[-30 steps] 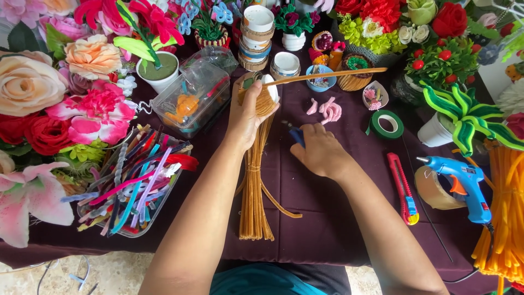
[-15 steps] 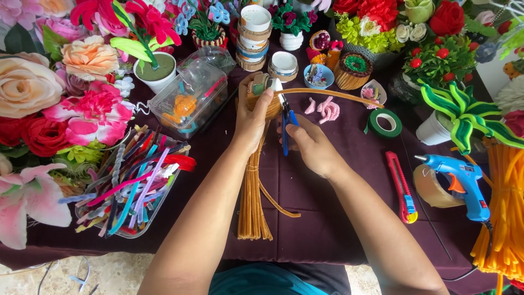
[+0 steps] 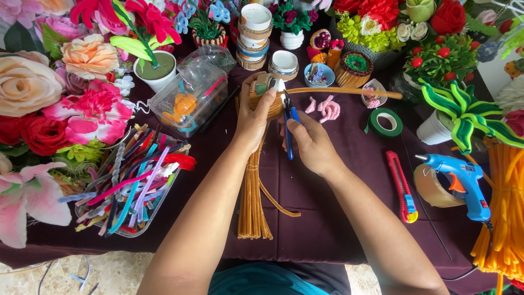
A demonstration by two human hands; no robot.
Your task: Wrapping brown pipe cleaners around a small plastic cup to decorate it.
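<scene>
**Hands, cutters and a tan stem at mid-worktop**

Across the worktop (image 3: 327, 218) lies a dark plum cloth, banked on the left and along the back by big fabric flowers (image 3: 33, 87). At the right edge hangs a thick orange bundle (image 3: 505, 218) of fuzzy stems, kept out of the way yet within reach. A clear tray (image 3: 131, 186) of mixed coloured stems sits at the left, and a clear box (image 3: 188, 98) stands behind it. Running from the near edge towards the hands is a tan bundle (image 3: 252, 202), tied near its middle so the stems stay together.

The left hand (image 3: 256, 117) is closed round a small woven basket (image 3: 270, 98) of tan stems, fingers wrapped over its side and thumb on top, seemingly to steady it off the cloth. From the basket one long tan stem (image 3: 349, 92) sticks out level to the right, above the cloth. The right hand (image 3: 311, 145) grips blue-handled cutters (image 3: 288, 128), fingers folded about the handles, tip pointing up at the place where the stem leaves the basket; whether the blades are closed on it I cannot tell.

To the right lie a blue glue gun (image 3: 458, 183) resting on a tape roll (image 3: 431, 186), a red knife (image 3: 401, 186), a green tape ring (image 3: 385, 122) and some pink curls (image 3: 325, 107).
</scene>
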